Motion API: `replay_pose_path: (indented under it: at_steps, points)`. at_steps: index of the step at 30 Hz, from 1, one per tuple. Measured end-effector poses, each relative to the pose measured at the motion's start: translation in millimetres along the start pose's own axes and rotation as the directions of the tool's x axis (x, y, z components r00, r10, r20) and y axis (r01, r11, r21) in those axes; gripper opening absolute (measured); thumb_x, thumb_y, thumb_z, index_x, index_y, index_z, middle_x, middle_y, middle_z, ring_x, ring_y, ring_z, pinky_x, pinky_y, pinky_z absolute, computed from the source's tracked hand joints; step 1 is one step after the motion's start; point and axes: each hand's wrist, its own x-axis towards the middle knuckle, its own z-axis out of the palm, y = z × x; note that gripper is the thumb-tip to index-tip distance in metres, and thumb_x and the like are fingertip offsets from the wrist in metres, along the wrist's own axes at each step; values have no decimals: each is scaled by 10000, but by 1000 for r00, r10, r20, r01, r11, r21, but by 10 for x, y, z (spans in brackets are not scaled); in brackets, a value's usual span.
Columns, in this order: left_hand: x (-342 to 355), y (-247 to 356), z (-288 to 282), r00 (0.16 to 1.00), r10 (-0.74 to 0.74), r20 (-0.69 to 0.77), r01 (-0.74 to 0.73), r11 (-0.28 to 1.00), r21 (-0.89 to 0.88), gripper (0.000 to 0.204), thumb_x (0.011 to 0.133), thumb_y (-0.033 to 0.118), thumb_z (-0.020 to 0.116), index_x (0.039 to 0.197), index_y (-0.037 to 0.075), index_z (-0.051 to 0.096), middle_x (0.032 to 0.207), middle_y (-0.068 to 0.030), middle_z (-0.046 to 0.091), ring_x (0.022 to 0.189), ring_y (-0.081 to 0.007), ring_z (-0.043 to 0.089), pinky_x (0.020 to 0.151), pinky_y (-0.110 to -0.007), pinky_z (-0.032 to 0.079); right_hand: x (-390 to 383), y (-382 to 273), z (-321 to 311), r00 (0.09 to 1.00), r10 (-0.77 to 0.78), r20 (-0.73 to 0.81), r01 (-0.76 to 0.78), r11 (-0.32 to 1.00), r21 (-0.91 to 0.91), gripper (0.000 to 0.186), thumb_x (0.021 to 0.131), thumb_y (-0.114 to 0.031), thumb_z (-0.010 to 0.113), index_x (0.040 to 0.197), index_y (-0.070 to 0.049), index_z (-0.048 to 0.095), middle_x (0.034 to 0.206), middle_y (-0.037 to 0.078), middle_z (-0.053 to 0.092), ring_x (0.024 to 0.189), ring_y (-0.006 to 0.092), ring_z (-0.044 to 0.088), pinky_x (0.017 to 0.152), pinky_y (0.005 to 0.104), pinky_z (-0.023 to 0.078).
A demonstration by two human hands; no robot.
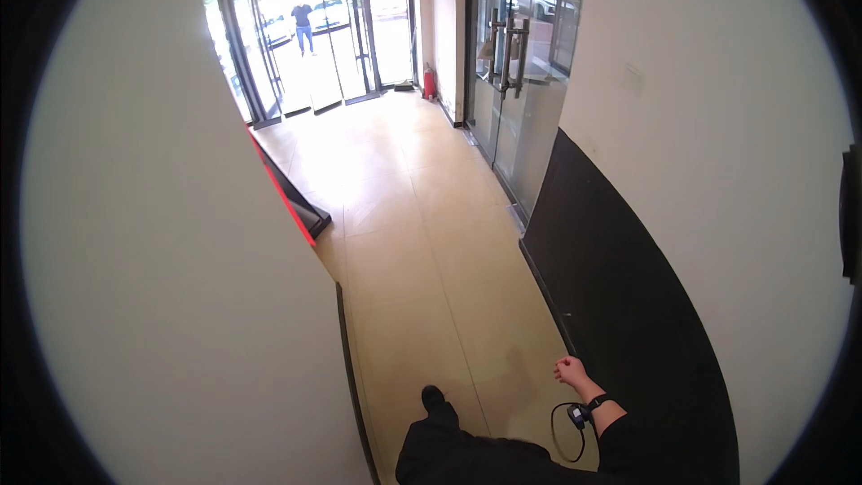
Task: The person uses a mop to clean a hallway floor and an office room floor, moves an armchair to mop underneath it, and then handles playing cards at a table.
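White wall [171,242] is filling the left side, curving with the lens. Past its edge, a low ramp-like piece with a red stripe [285,198] is lying on the floor against the wall's foot. Far end, left of centre: glass entrance doors [310,31] are letting in daylight; a person [303,25] in dark top and blue trousers is standing outside, cars behind.

Centre: beige tiled floor [413,242] is running down the corridor. A red fire extinguisher [429,83] is standing by the far wall corner. Wearer's dark shoe [435,399] and trouser leg are stepping forward at the lower edge.

Right of centre: glass door with long metal handles [508,56] is standing shut. Right hand [567,368] is swinging low beside the black lower wall panel [628,305], fingers curled loosely into a fist, holding nothing, touching nothing. A dark wrist band [596,402] is sitting on the wrist, with a small device and looped cable [575,422] hanging just below it.

Left hand is out of view.
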Motion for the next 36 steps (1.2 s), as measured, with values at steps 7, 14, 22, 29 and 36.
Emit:
replay_pose_path:
  at_steps: [7,14,22,29,36]
  points:
    - [1234,4206,539,878,472,80,-426,695,579,181,763,167,508,811,-4,544,639,-88,559,533,-197,539,454,-326,419,459,-69,498,811,570,136,-566,822,-68,164,820,-160,487,886,-33,568,830,123,599,741,244,603,643,348,492]
    - [1404,8122,1538,618,786,-10,-765,604,223,126,815,158,509,811,31,510,677,-63,569,549,-121,525,471,-246,416,2002,1024,889,523,622,582,376,445,-813,436,772,-436,548,968,-46,559,945,137,585,856,303,570,684,429,432]
    - [2046,8624,1452,987,114,-116,-113,993,16,18,779,53,444,762,52,437,606,-41,472,459,-164,453,372,-294,323,4996,-2879,1100,939,251,233,-313,907,283,166,782,-163,500,645,-71,518,558,15,463,486,147,450,449,307,369]
    - [2623,9659,1534,963,-269,-8,267,961,-71,130,775,98,473,780,-11,544,726,-122,558,602,-251,550,521,-369,419,7967,-6179,1233,994,-4,-110,10,998,55,98,837,-111,468,903,-66,525,710,68,586,513,139,538,455,254,435]
    - [3714,13838,2240,953,297,-66,-283,945,162,197,790,170,471,921,27,508,749,-77,583,618,-169,560,484,-278,425,9058,-6915,2110,915,401,40,-399,915,-54,67,818,-106,488,849,-68,534,715,75,600,532,162,573,440,307,458]
